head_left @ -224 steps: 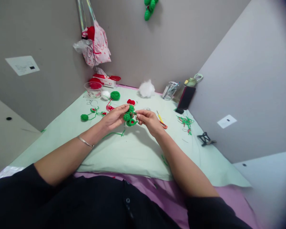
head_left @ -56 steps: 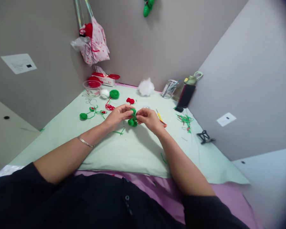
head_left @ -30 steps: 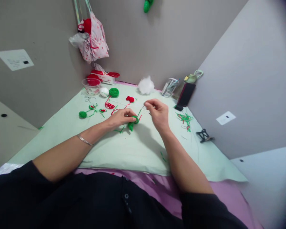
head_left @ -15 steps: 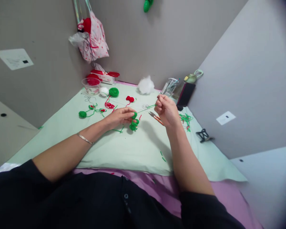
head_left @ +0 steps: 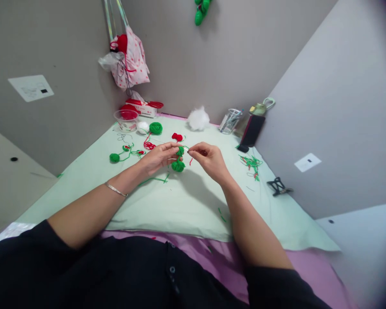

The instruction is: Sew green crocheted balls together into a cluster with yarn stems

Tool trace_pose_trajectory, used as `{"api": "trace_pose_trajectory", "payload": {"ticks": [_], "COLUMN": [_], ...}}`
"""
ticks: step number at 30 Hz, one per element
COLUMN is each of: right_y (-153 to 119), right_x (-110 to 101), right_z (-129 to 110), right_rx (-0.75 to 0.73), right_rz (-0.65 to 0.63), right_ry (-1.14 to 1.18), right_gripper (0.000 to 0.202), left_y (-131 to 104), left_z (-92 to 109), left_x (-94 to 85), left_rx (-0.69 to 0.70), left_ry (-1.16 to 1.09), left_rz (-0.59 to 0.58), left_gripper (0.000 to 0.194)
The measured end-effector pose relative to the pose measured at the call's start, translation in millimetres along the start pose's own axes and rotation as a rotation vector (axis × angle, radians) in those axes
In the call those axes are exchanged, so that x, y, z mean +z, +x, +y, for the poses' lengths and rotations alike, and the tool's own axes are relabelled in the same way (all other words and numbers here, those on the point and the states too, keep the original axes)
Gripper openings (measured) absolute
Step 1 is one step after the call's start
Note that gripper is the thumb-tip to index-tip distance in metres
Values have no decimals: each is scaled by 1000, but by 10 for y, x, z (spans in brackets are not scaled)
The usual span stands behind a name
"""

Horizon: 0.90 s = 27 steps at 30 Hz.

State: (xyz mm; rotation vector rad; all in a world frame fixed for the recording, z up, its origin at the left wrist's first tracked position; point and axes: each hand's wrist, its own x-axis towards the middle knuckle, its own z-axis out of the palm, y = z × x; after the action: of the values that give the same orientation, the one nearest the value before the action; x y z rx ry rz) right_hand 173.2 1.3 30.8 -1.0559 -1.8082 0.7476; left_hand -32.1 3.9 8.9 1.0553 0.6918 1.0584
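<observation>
My left hand [head_left: 162,155] pinches a small green crocheted piece [head_left: 178,165] between thumb and fingers, above the table. Close beside it on the right, my right hand [head_left: 209,159] is closed in a pinch on a thin, silvery needle [head_left: 185,149] whose tip end meets the top of the green piece. A loop of green yarn [head_left: 187,146] arches near the fingertips. Part of the crocheted piece is hidden by my left fingers. Just behind my hands lies a red knitted bow shape [head_left: 177,137].
On the pale green cloth [head_left: 193,201] lie a green yarn ball [head_left: 155,128], white stuffing [head_left: 198,119] and yarn scraps [head_left: 251,164]. A clear tub [head_left: 126,122] stands back left; a cup [head_left: 230,121], phone [head_left: 253,130] and black stand [head_left: 278,186] are on the right.
My right hand has come down and left, from pulling the green yarn taut to right beside the crocheted piece. The orange-handled snips are now hidden behind it. The view has shifted slightly.
</observation>
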Motion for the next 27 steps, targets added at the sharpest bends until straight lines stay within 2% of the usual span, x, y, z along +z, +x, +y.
{"api": "trace_pose_trajectory", "payload": {"ticks": [11, 20, 27], "right_y": [-18, -42, -30], "right_x": [-7, 25, 97], "right_z": [-14, -35, -5], "right_rx": [1, 10, 29], "right_rz": [-63, -67, -53], "right_ry": [-106, -165, -89], "right_gripper": [13, 13, 13], "left_y": [4, 28, 79], "left_z": [-1, -38, -134], "left_x": [-25, -78, -148], "left_rx": [-2, 43, 115], "left_ry": [44, 91, 191], "left_rz": [13, 8, -6], "left_gripper": [35, 36, 38]}}
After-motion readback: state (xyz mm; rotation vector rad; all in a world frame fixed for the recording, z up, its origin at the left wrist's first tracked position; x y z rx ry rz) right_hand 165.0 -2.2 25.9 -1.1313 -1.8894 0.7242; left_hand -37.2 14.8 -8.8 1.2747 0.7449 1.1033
